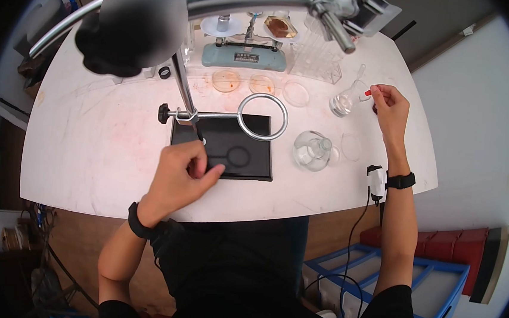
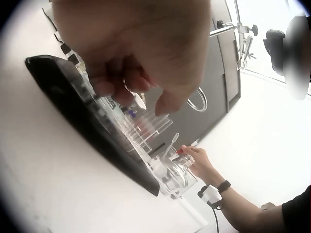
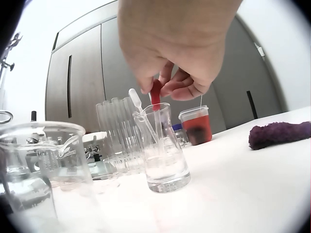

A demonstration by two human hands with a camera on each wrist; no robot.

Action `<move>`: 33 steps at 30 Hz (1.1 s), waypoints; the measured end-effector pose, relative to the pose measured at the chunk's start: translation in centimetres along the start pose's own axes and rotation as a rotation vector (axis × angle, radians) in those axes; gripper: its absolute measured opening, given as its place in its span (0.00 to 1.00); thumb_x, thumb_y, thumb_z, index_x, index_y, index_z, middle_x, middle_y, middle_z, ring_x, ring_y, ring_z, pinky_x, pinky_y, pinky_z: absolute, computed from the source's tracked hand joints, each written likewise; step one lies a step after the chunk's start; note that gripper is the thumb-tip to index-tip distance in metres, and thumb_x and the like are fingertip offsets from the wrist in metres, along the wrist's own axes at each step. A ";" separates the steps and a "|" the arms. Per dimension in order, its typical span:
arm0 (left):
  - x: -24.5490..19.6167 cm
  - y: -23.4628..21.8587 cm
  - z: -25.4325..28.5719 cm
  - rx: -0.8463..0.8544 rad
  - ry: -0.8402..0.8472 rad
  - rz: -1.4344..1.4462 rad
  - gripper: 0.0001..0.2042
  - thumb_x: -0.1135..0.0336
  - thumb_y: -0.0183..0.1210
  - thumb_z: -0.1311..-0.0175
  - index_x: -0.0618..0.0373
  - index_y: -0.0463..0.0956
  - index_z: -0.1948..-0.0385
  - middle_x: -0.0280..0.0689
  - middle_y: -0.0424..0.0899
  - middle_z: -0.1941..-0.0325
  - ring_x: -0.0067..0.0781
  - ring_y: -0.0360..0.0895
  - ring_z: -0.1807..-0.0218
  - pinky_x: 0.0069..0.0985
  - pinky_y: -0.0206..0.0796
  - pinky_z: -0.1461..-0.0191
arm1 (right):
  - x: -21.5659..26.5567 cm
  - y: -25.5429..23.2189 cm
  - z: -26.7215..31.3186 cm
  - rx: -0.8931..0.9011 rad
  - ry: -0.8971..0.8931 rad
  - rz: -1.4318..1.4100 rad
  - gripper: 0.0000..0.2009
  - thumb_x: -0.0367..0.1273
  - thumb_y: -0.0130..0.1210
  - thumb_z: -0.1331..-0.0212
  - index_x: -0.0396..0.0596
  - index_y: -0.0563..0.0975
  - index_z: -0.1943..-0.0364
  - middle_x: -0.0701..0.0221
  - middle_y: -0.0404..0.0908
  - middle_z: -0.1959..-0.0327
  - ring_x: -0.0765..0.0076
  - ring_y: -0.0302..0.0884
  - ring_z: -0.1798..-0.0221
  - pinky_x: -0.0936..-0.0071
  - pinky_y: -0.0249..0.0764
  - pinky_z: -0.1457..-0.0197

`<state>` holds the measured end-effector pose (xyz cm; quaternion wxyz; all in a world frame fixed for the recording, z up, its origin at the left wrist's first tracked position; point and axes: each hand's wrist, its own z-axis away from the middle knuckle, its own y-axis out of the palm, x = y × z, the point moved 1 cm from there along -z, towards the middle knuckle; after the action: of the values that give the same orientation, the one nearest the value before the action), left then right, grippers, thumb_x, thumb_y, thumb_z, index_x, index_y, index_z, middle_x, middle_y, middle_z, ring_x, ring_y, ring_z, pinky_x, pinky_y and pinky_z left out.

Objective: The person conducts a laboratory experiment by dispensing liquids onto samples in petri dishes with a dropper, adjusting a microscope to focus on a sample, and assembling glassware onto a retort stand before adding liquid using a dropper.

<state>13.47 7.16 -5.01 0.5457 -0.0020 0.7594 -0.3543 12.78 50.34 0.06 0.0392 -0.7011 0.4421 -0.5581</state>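
My right hand [image 1: 391,113] pinches the red rubber bulb of a dropper [image 3: 155,93] between thumb and fingers. The dropper's glass tube reaches down into a small conical glass vessel [image 3: 167,171] with clear liquid in its lower part. A white plastic pipette [image 3: 135,99] leans in the same vessel. Over the front left of the ring stand's black base [image 1: 254,166] hovers my left hand [image 1: 177,174], its fingers loosely curled, thumb stretched out and nothing held. The stand's metal ring [image 1: 279,134] sits above the base, beyond that hand.
A round glass bottle [image 1: 310,152] and a glass beaker [image 3: 80,167] stand nearer me. Behind are petri dishes [image 1: 226,80], a blue balance [image 1: 215,55] and a test tube rack [image 1: 333,74]. A red-filled container [image 3: 204,127] and a fuzzy purple roll [image 3: 279,135] lie to the right.
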 end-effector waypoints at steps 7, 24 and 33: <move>-3.9 6.3 -2.3 0.001 0.234 0.248 0.25 0.72 0.72 0.51 0.63 0.70 0.51 0.44 0.79 0.58 0.41 0.80 0.58 0.29 0.74 0.55 | 1.7 -1.5 -0.3 -0.076 -0.040 -0.010 0.11 0.33 0.62 0.36 0.35 0.82 0.62 0.72 0.84 0.70 0.84 0.75 0.69 0.85 0.70 0.64; -4.6 12.3 -7.5 0.063 0.337 0.120 0.42 0.74 0.68 0.52 0.65 0.54 0.33 0.54 0.69 0.47 0.58 0.68 0.42 0.42 0.65 0.41 | 1.1 -1.4 -0.6 -0.064 -0.015 0.019 0.13 0.35 0.62 0.36 0.35 0.81 0.62 0.74 0.81 0.72 0.83 0.71 0.70 0.84 0.68 0.64; -3.9 12.1 -7.7 -0.012 0.297 0.102 0.41 0.74 0.68 0.50 0.65 0.53 0.32 0.59 0.67 0.42 0.61 0.65 0.38 0.44 0.63 0.36 | 0.9 -1.0 -0.8 -0.081 -0.030 0.036 0.13 0.35 0.62 0.36 0.35 0.82 0.62 0.74 0.80 0.73 0.82 0.69 0.72 0.83 0.67 0.65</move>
<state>13.27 21.82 -7.15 0.4446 0.0860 0.8330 -0.3179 12.73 50.73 1.56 0.0277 -0.7023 0.4762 -0.5284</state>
